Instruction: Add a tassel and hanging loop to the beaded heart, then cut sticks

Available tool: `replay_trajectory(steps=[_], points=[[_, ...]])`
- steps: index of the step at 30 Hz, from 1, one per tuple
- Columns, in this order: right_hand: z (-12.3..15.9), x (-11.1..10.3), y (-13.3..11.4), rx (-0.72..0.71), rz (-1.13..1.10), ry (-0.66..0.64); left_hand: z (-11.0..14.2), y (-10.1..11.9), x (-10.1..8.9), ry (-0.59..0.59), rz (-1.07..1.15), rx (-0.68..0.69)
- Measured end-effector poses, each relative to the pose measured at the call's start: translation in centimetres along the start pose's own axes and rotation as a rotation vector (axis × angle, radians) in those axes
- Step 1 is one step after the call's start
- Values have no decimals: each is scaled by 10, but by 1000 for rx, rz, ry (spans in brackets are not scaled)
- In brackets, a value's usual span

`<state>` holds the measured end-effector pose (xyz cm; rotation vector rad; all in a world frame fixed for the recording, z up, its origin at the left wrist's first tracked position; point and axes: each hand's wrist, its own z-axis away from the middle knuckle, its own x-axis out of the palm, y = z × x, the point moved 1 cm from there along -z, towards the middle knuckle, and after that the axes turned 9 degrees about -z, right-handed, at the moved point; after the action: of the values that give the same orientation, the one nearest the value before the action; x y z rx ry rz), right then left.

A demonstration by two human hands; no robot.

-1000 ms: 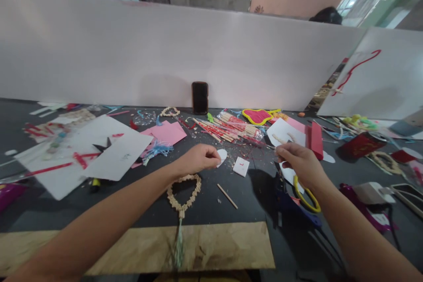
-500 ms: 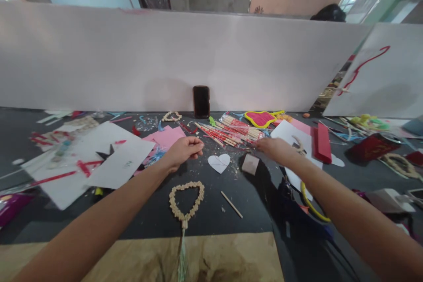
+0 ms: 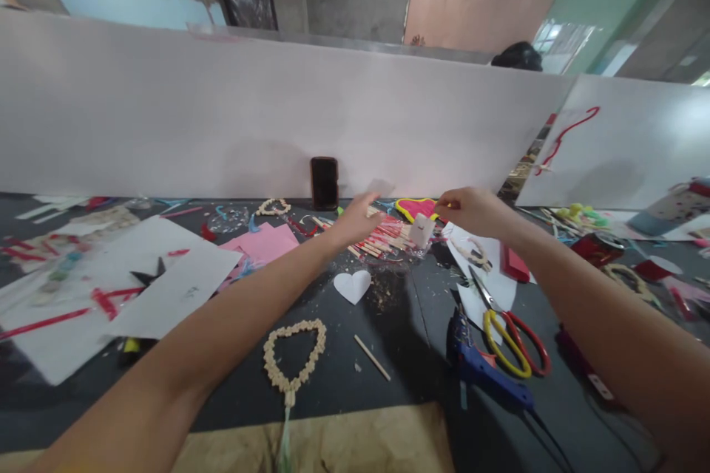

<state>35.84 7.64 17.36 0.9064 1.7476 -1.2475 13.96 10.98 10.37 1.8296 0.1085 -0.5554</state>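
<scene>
From the head camera, the left hand (image 3: 353, 225) was up over the red-banded sticks (image 3: 382, 238), fingers loosely parted, nothing visible in them! The right hand's (image 3: 475, 213) fingers curled near the pink-and-yellow piece (image 3: 415, 208), their hold impossible to tell; the white square (image 3: 422, 231) tilted just beside them, above the desk (image 3: 404, 377).

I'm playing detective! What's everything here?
Tabletop: one, black, underneath
Boards: two, white, behind
Phone: one, black, before boards
Sticks: many, red-beige, back
Cutout: one, pink-yellow, back
Square: one, white, near cutout
Papers: several, white and pink, sides
Can: one, red, right
Scissors: one, yellow-red, right
Glue gun: one, blue, right
Heart: one, white, centre
Tasselled loop: one, beige, front
Loose stick: one, beige, front
Scraps: many, mixed, scattered
Left hand: one, bare, over sticks
Right hand: one, bare, by cutout
</scene>
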Motion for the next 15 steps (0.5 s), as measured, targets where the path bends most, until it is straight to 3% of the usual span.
replay_trajectory(steps=[4, 6, 10, 15], points=[[-1, 8, -12, -36, -43, -45, -10, 29, 33, -228, 68, 185], [0, 9, -11, -38, -72, -39, -12, 32, 45, -313, 100, 182], [8, 2, 0, -26, -94, -18, -11, 19, 49, -311, 90, 105], [19, -7, 24, -21, -39, -26, -10, 2, 32, -239, 62, 33]])
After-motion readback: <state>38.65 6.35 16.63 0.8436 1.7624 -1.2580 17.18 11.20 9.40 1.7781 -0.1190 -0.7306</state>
